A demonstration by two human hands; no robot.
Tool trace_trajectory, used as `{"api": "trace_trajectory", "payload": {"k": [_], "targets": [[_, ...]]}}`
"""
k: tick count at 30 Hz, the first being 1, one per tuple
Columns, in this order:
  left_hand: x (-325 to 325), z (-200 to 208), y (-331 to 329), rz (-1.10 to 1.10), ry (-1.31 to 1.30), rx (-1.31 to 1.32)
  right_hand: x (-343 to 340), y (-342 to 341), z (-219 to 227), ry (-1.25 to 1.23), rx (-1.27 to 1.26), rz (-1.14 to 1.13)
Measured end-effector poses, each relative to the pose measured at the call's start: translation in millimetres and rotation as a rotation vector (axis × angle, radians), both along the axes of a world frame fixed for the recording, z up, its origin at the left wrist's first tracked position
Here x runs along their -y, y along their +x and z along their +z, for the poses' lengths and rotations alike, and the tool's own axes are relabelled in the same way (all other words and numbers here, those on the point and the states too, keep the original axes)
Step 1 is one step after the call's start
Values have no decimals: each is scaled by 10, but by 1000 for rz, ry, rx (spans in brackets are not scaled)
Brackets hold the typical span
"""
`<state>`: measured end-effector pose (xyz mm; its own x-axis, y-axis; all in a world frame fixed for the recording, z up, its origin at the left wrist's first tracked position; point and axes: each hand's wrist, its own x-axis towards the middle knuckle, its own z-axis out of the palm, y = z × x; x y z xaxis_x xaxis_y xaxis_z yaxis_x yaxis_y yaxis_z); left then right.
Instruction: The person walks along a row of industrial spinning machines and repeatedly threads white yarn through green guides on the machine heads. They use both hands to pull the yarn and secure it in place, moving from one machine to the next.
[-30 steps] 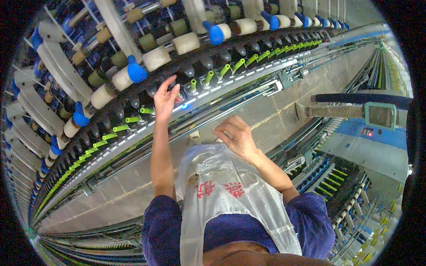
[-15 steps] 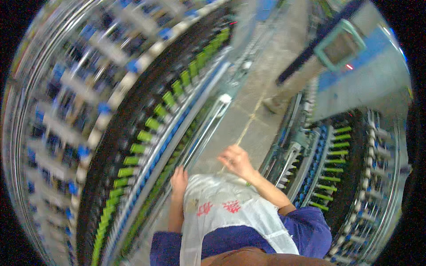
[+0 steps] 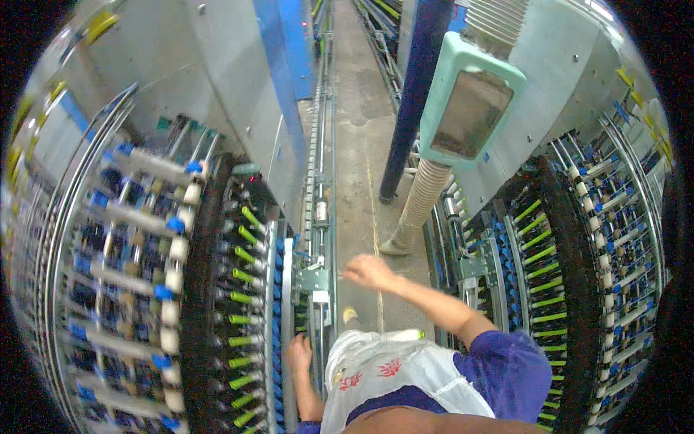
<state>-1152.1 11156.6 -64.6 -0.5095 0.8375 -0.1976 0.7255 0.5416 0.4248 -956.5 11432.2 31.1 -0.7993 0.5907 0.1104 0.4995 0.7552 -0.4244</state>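
Since half a second ago my view has swung round: the aisle floor (image 3: pixel 361 145) now runs straight up the middle of the frame, with spinning frames on both sides, and the blur has cleared. My left hand (image 3: pixel 298 354), low and left of centre, has dropped to the metal rail (image 3: pixel 288 311) beside the row of green spindles (image 3: pixel 242 318); its fingers look loosely curled against the rail, holding nothing I can make out. My right hand (image 3: pixel 369 271), near the centre, hangs over the floor, loosely closed, and I cannot tell whether it pinches anything. The white plastic bag (image 3: pixel 383 369) hangs at my waist, bottom centre, crumpled, with red print. A pale green box (image 3: pixel 470 101) on a ribbed hose (image 3: pixel 419 202) stands upper right.
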Motion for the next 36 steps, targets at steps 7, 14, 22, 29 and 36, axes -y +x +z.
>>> {"api": "trace_trajectory", "payload": {"k": [7, 14, 22, 29, 36], "targets": [[-2960, 537, -458, -343, 335, 57, -2285, 851, -1108, 291, 1371, -151], [-5105, 421, -685, -458, 275, 25, -3732, 697, -1995, -471, 2124, -302], [-6992, -58, -878, -299, 114, 156, -6172, 409, -1906, -85, 1460, -305], [-8907, -690, -1323, -279, -80, 167, -7439, 1193, -2140, -487, 1013, -685], [-12212, -234, -1583, -645, 92, 71, -8845, 2169, -2392, -800, 572, -1039]]}}
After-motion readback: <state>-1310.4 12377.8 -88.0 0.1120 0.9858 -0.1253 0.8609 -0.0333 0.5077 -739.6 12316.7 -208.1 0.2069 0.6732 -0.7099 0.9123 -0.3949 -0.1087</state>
